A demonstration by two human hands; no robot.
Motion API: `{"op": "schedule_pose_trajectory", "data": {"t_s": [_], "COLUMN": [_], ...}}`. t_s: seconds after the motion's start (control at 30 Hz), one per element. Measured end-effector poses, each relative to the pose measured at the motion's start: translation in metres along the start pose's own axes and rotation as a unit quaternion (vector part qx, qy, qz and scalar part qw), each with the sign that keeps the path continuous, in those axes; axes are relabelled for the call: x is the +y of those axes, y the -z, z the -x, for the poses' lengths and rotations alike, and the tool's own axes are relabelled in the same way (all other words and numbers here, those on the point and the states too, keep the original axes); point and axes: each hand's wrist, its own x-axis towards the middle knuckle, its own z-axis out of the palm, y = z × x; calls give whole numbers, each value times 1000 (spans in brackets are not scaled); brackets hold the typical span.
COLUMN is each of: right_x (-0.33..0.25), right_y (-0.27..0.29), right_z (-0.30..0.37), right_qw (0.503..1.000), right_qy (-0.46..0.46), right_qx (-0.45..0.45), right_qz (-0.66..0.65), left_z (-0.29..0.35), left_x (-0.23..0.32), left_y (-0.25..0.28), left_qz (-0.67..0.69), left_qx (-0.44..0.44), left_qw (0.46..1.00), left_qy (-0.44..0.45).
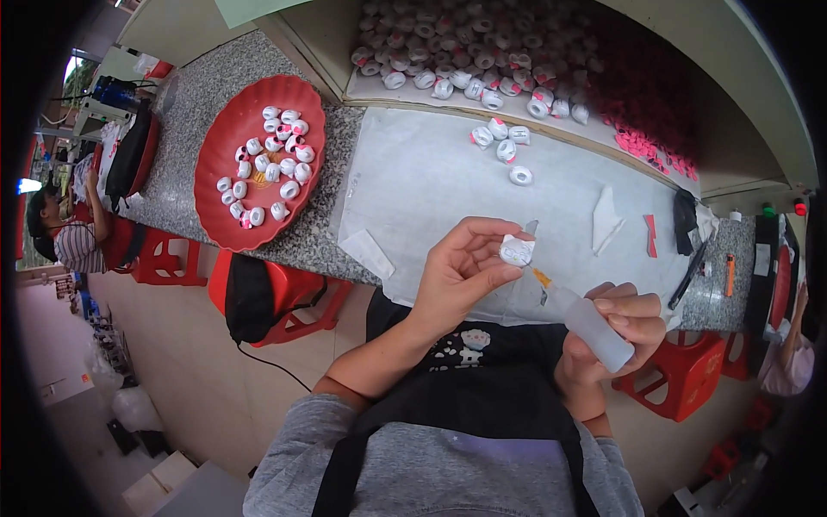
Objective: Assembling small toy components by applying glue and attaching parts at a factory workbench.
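Note:
Near the middle of the covered table, my left hand (463, 274) pinches a small white rounded piece (517, 251) between thumb and fingers. My right hand (617, 323) is wrapped round a translucent white squeeze bottle (596, 334), tilted with its thin orange-tipped nozzle (541, 277) toward the piece. Whether the tip touches it I cannot tell. Thin grey strips show just beside the nozzle. Beyond my hands, several similar white pieces (506, 152) lie on the white sheet (413, 172). More of them, some with pink parts, sit in a red scalloped tray (213, 164) at the left.
An open shelf (560, 121) at the back holds many white pieces and a pile of small pink parts (659, 155). Folded white paper (606, 220), a red strip (651, 235) and an orange pen-like item (730, 275) lie right. Red stools (680, 375) stand below; a person (73, 228) sits far left.

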Motion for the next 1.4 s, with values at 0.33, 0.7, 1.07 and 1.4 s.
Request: {"op": "schedule_pose_trajectory", "data": {"t_s": [0.33,0.7,1.07,1.4], "right_x": [0,0,0,1], "right_y": [3,-2,1,3], "right_z": [0,1,-1,0], "right_qw": [999,999,999,999], "right_qy": [-7,4,13,19], "right_qx": [-40,-2,4,-9], "right_qz": [-4,37,38,24], "left_z": [-1,0,0,0], "left_x": [-1,-1,-1,0], "left_y": [0,-1,-1,0], "left_qz": [-4,-5,-2,-8], "left_qx": [-2,1,1,-19], "left_qw": [1000,1000,1000,1000], "left_qy": [-7,-2,6,11]}}
